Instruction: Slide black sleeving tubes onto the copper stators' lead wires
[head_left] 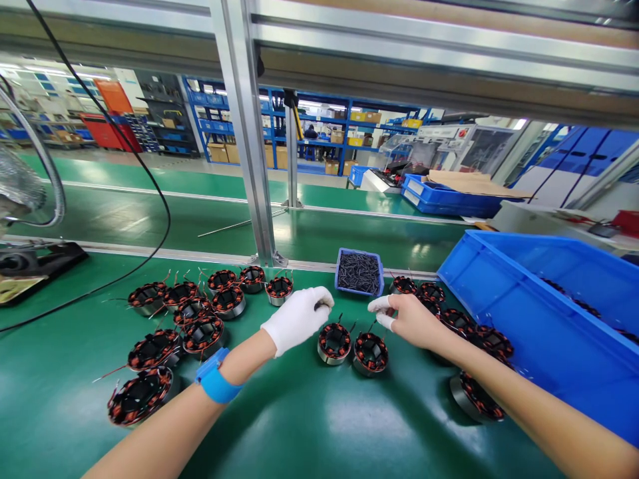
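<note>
My left hand (301, 319), in a white glove with a blue band (218, 376) on the wrist, hovers left of centre, its fingers curled together. Anything between those fingertips is too small to make out. White covers sit on the fingertips of my right hand (407, 319), which is bent into a pinch; its contents are unclear. Below and between the hands are two ring-shaped motor stators with copper windings: a left stator (325, 354) and a right stator (371, 369). Wire leads rise from both towards my hands. Behind them stands a small blue bin (360, 291) of short black tubes.
More stators (202, 336) are grouped on the left of the green bench (319, 432). Others (476, 399) lie under and beside my right forearm. A large blue crate (539, 339) stands right. A metal post (252, 146) rises behind; a black cable (168, 219) hangs left.
</note>
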Demonstrator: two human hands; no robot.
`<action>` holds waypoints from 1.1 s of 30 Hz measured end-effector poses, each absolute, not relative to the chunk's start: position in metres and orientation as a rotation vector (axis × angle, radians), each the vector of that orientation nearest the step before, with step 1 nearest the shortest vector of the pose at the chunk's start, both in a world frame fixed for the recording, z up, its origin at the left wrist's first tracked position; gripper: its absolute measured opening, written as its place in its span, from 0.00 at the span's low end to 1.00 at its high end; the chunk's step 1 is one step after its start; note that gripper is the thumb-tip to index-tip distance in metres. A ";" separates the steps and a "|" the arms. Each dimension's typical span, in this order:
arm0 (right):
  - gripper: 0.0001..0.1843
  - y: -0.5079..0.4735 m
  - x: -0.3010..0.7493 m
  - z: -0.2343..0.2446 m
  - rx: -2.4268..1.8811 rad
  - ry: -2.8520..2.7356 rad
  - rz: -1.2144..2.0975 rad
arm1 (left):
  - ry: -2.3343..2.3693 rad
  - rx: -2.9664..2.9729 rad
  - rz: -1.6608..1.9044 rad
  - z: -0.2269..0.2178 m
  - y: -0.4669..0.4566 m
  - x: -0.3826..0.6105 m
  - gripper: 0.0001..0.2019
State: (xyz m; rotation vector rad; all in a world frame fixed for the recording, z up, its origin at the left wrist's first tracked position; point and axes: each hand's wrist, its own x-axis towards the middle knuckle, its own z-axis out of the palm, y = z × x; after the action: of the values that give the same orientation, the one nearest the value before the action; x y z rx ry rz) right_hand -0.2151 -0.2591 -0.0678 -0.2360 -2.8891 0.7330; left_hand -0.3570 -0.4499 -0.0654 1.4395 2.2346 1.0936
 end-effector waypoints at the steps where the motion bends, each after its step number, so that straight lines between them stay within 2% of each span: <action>1: 0.17 -0.260 -0.216 -0.069 -0.239 -2.901 0.759 | 2.201 1.404 1.145 -0.068 -0.450 -0.357 0.06; 5: 0.19 -0.266 -0.219 -0.067 -0.235 -2.970 0.665 | 2.060 1.275 1.322 -0.081 -0.449 -0.360 0.04; 12: 0.16 -0.272 -0.224 -0.058 -0.282 -3.077 0.325 | 1.876 1.133 1.457 -0.085 -0.445 -0.364 0.05; 19: 0.14 -0.242 -0.238 -0.043 -0.119 -3.015 0.547 | 1.868 1.138 1.442 -0.087 -0.446 -0.364 0.07; 24: 0.10 -0.229 -0.268 -0.041 -0.308 -2.966 0.154 | 2.038 1.267 1.358 -0.089 -0.450 -0.358 0.16; 28: 0.09 -0.232 -0.289 -0.054 -0.226 -3.013 0.089 | 2.108 1.283 1.248 -0.098 -0.457 -0.359 0.24; 33: 0.09 -0.228 -0.299 -0.067 -0.208 -3.047 0.016 | 1.816 1.143 1.286 -0.093 -0.458 -0.362 0.28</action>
State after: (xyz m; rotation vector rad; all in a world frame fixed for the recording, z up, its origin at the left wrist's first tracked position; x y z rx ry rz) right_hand -0.2985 -0.2282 -0.0670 -0.2083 -3.0472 0.0163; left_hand -0.3620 -0.4582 -0.0934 1.1431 1.8162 1.2858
